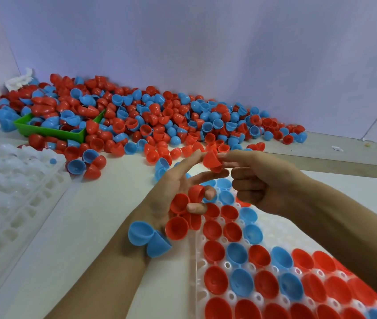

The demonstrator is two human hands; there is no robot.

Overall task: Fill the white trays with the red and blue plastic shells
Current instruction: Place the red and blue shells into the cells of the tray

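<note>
Seating each cup open side up in a free pocket of the white moulded plastic tray (196, 256) looked wisest, since the right hand (261, 180) pinched one glossy red plastic half-sphere shell (210, 158) above it while the left hand (176, 192) cradled several spares.

Filled tray (197, 261): cut off by the bottom and right edges; right forearm (343, 238) hides its far right rows.
Empty tray stack (10, 192): cut off at the left edge; cells blurred.
Green bin (51, 132): mostly buried under the shell pile (159, 116).
White scrap (337, 148) on the surface: too small to identify.
</note>
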